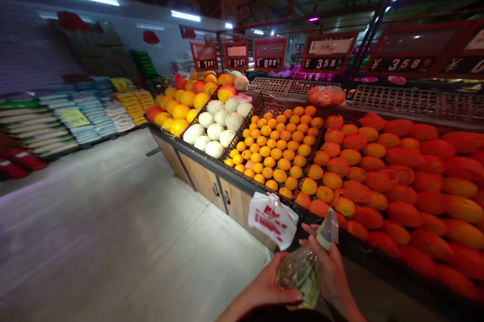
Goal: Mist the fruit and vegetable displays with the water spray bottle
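Note:
In the head view, a clear bottle with pale yellowish contents tilts up to the right at the lower middle. A see-through cap covers its whitish top. My left hand is closed around the lower body from the left. From the right, my right hand wraps the bottle near its neck, fingers partly behind it. Just beyond the hands hangs a bundle of white plastic bags with red print, on the front of the fruit stand. Whether the bottle has a label cannot be made out.
The stand holds small oranges, pale melons, yellow melons and netted orange-coloured fruit. Its dark front edge runs close ahead of my hands. Price signs hang above. Stacked sacks line the left wall beyond the tiled floor.

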Motion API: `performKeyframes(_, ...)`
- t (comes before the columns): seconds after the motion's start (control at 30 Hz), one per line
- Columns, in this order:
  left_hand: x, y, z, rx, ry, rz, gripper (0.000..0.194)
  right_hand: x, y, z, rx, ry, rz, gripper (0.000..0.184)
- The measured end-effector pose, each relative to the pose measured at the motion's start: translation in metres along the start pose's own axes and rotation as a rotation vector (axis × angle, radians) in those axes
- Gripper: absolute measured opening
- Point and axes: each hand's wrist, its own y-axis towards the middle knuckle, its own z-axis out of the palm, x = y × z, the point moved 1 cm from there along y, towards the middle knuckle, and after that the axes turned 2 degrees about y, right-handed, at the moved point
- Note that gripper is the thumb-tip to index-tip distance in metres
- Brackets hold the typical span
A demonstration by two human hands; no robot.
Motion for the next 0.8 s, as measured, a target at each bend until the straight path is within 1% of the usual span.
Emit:
performKeyframes(0.1, -0.008, -0.005, -0.013, -0.003, -0.016, 0.023, 0.098, -0.010, 0.003, 0.014, -0.030, -0.005, 0.043, 0.066)
performKeyframes(0.23, -0.013, -0.003, -0.032, -0.035, 0.027, 0.023, 0.091, -0.018, 0.016, 0.033, -0.038, 0.040, 0.118, 0.071)
performKeyframes(0.33, -0.021, 0.002, -0.050, -0.089, 0.081, -0.011, 0.092, -0.025, 0.030, 0.050, -0.037, 0.080, 0.174, 0.073)
performKeyframes(0.43, -0.034, 0.009, -0.068, -0.131, 0.114, -0.062, 0.095, -0.036, 0.045, 0.061, -0.046, 0.096, 0.218, 0.074)
performKeyframes(0.5, -0.046, 0.018, -0.077, -0.137, 0.119, -0.094, 0.095, -0.042, 0.057, 0.064, -0.072, 0.087, 0.219, 0.074)
performKeyframes(0.57, -0.058, 0.031, -0.082, -0.121, 0.116, -0.118, 0.093, -0.045, 0.071, 0.063, -0.084, 0.066, 0.206, 0.071)
performKeyframes(0.67, -0.074, 0.055, -0.082, -0.028, 0.067, -0.095, 0.086, -0.045, 0.095, 0.058, -0.092, 0.044, 0.202, 0.068)
performKeyframes(0.73, -0.082, 0.069, -0.081, 0.033, 0.016, -0.080, 0.081, -0.044, 0.111, 0.054, -0.114, 0.035, 0.209, 0.070)
performKeyframes(0.8, -0.085, 0.080, -0.084, 0.032, -0.021, -0.112, 0.076, -0.045, 0.123, 0.052, -0.145, 0.026, 0.219, 0.075)
